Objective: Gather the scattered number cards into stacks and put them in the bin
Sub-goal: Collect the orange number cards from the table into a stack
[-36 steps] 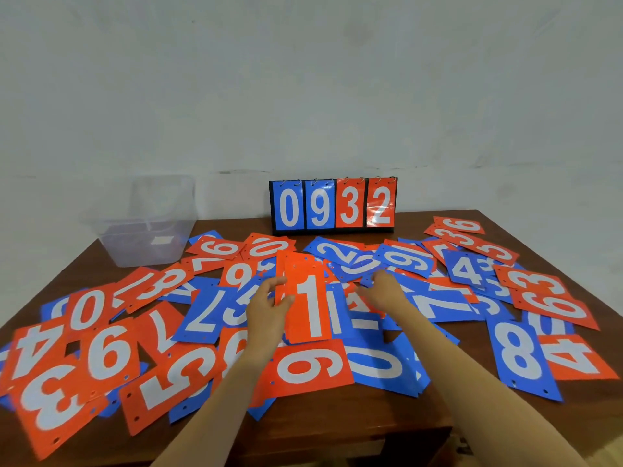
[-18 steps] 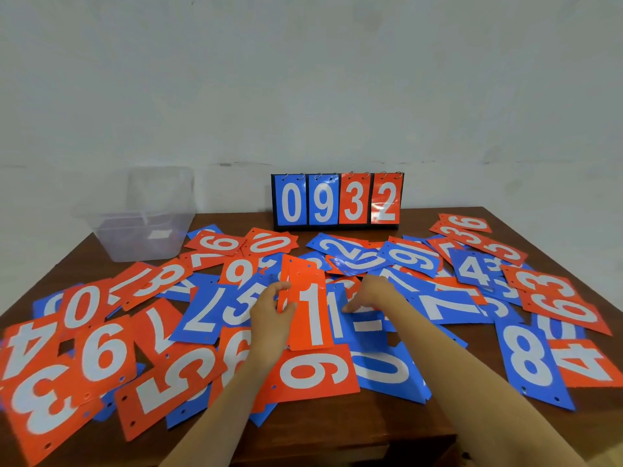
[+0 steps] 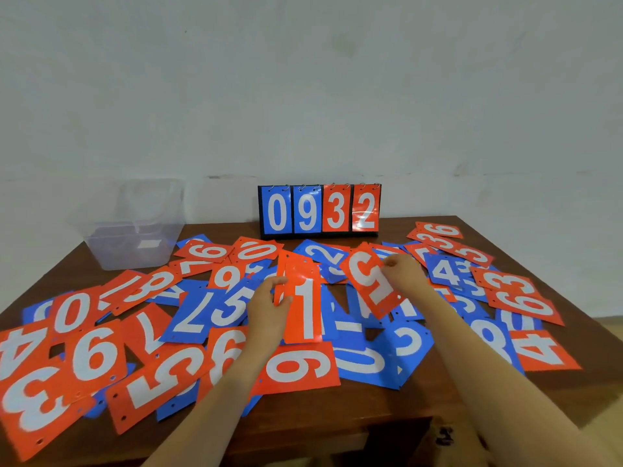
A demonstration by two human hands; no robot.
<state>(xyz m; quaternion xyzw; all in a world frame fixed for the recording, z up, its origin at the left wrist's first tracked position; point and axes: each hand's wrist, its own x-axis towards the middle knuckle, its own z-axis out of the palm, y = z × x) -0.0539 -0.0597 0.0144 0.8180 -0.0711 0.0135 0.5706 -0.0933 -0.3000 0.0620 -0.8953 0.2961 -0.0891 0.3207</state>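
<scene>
The left grip [image 3: 268,310] curls round an orange stack [image 3: 303,311] topped by a 1. Just right of it, the right grip [image 3: 403,276] pinches a tilted orange 5 card [image 3: 367,281]. The clear bin [image 3: 135,237] stands far left of both, beyond scattered cards [image 3: 195,315] on the worktop [image 3: 337,406].

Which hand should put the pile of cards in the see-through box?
Probably the left hand: it grips the orange pile with the 1 on top, and the box stands at the far left. The right hand is farther away and pinches an orange 5 card.
</scene>
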